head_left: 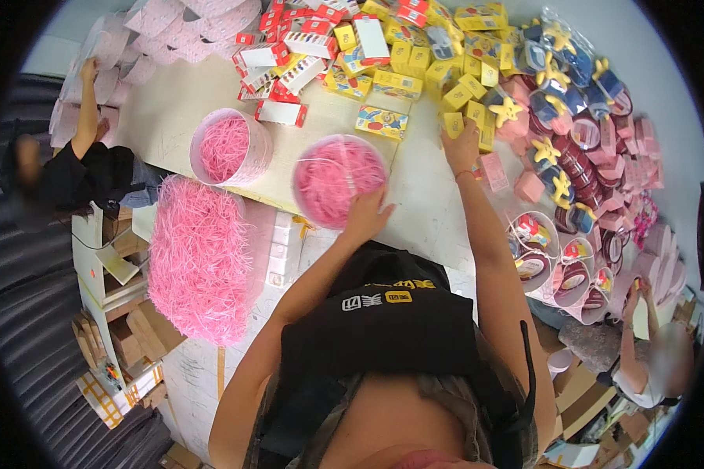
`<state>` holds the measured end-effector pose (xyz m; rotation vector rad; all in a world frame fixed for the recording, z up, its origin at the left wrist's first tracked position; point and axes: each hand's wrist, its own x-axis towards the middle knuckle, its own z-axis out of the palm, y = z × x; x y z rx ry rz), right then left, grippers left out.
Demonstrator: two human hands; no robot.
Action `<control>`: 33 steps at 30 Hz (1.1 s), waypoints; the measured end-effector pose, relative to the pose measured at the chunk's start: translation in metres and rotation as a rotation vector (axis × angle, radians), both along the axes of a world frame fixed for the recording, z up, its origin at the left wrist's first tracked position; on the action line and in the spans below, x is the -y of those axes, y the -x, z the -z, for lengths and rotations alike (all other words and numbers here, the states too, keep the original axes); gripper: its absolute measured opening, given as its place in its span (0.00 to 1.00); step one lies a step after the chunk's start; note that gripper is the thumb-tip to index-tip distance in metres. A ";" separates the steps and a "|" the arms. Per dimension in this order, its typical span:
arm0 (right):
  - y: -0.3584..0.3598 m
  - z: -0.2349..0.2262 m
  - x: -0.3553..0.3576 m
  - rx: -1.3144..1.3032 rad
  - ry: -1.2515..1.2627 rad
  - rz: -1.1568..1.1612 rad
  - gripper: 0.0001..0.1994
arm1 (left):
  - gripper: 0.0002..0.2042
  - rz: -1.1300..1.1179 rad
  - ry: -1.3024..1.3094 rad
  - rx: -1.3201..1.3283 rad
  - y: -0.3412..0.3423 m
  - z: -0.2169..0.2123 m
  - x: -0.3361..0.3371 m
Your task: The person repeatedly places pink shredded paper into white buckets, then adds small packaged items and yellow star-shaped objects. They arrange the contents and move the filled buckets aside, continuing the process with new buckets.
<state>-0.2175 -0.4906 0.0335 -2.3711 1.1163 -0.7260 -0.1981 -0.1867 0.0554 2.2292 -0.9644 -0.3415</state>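
Observation:
A round pink-patterned bucket (pixel 298 199) filled with pink shredded paper (pixel 332 178) stands at the front edge of the table, slightly blurred, a pale cord across its top. My left hand (pixel 366 216) is closed on its near right rim, fingers partly hidden against it. Farther right, my right hand (pixel 461 148) reaches to the edge of a pile of yellow boxes, its fingers closed around a small yellow box (pixel 452 123). A second bucket (pixel 260 152) of the same shreds sits to the left. A flat yellow printed box (pixel 382 122) lies beyond my bucket.
Red-and-white boxes (pixel 281 113) and yellow cartons heap at the back. Starfish-topped blue items (pixel 559 184), pink blocks and filled buckets (pixel 533 266) crowd the right. A large bin of pink shreds (pixel 198 262) stands left. Co-workers (pixel 94 172) are at far left and lower right.

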 end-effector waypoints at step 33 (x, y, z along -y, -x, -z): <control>0.072 -0.082 -0.195 0.310 -0.177 -0.632 0.25 | 0.18 -0.058 0.409 -1.178 -0.074 -0.035 -0.006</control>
